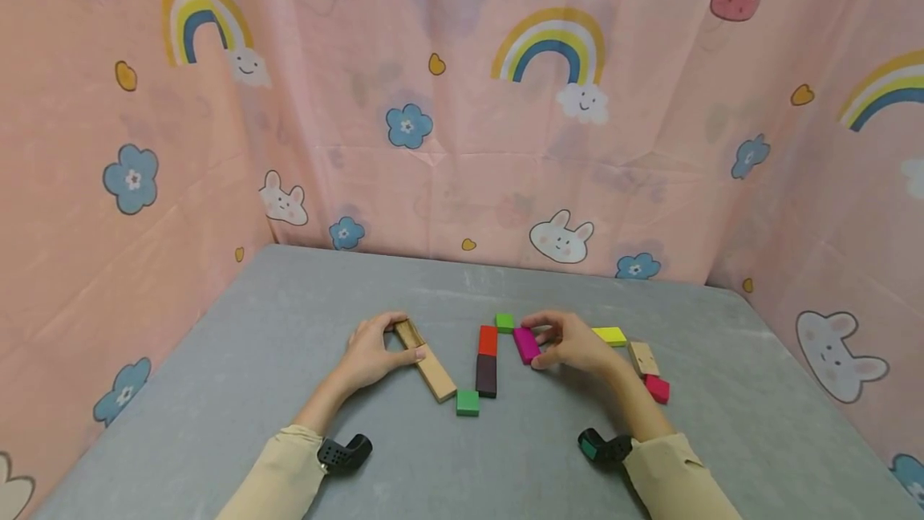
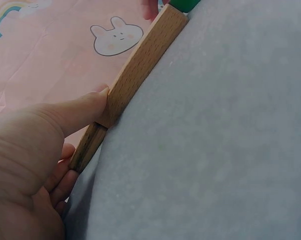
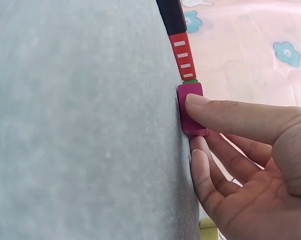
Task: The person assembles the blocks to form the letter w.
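Note:
My left hand (image 1: 366, 355) holds two wooden blocks set end to end. Its thumb is at the near end of the light long block (image 1: 436, 374), and its fingers curl at the far end of the darker, shorter block (image 1: 409, 333). With its thumb and fingers my right hand (image 1: 577, 341) pinches a magenta block (image 1: 527, 346), which slants on the grey table. Close to that block's far left corner lies a light green block (image 1: 504, 322). A red block (image 1: 488, 340) and a dark block (image 1: 487, 376) form a line, with a green block (image 1: 468, 404) at its near end.
Beyond my right hand are a yellow block (image 1: 610, 336), a wooden block (image 1: 643, 359) and a crimson block (image 1: 657, 389). The grey table (image 1: 462, 472) is bordered by a pink patterned curtain (image 1: 462, 183) at the back and sides.

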Tool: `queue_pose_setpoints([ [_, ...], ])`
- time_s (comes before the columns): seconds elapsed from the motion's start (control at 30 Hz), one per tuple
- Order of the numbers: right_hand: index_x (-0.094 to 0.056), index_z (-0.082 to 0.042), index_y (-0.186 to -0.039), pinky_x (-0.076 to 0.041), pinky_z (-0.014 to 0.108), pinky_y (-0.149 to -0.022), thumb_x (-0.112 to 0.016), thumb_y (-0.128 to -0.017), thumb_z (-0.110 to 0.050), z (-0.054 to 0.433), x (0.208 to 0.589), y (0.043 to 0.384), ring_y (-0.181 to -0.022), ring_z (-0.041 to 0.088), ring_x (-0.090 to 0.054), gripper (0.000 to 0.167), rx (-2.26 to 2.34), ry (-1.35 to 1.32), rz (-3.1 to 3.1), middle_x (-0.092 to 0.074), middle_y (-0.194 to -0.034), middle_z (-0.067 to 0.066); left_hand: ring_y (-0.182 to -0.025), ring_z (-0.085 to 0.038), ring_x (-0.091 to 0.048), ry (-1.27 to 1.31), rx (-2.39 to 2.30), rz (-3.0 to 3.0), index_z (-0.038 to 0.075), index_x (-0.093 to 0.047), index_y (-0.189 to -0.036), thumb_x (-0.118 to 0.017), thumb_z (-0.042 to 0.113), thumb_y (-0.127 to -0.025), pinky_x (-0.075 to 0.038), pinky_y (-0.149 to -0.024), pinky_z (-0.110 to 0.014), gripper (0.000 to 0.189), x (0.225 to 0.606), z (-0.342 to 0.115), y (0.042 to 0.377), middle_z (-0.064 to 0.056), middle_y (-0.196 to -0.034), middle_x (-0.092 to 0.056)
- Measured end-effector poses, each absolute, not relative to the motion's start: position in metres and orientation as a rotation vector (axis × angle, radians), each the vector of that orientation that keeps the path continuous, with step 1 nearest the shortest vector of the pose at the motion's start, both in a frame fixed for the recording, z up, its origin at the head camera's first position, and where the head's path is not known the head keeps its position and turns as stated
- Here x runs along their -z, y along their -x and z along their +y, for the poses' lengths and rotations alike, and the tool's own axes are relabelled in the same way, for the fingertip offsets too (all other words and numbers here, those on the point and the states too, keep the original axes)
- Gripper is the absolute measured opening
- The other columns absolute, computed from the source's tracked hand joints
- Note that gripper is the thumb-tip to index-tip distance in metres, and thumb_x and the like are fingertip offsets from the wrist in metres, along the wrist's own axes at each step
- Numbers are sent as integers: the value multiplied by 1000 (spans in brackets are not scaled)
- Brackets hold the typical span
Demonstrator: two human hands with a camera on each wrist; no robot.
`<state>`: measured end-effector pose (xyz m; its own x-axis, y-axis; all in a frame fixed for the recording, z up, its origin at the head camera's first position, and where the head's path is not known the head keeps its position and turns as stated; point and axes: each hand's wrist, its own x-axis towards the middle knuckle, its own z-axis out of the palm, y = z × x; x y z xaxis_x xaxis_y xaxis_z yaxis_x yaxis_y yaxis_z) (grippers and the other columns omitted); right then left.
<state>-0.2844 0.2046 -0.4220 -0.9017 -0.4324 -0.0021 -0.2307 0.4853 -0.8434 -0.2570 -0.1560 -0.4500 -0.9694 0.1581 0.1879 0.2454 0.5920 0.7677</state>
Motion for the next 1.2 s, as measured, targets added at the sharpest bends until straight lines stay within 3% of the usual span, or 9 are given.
queue_pose_setpoints([
  [0.33,-60,-3,-131,-51,38,-83,-83,-76,-1,204,426,286,-106,29,-58,60,1370,525,2525,-59,-126,11,-120,-30,-43,351,1349,-2708,10,-56,-138,-84,42,-78,-22,-102,-54,73,452,-156,258,-6,-126,-58],
  [0.97,-56,3,-133,-51,40,-84,-80,-75,8,206,427,289,-110,35,-55,64,1416,500,2461,-54,-131,20,-118,-29,-43,350,1347,-2704,10,-57,-137,-83,43,-78,-25,-101,-54,73,451,-156,257,-6,-125,-58],
  [1.2,-58,1,-132,-50,38,-83,-83,-74,5,204,425,287,-107,31,-56,63,1405,492,2470,-57,-128,16,-119,-29,-44,346,1346,-2705,10,-57,-137,-83,43,-78,-24,-101,-54,72,451,-156,257,-6,-125,-58],
])
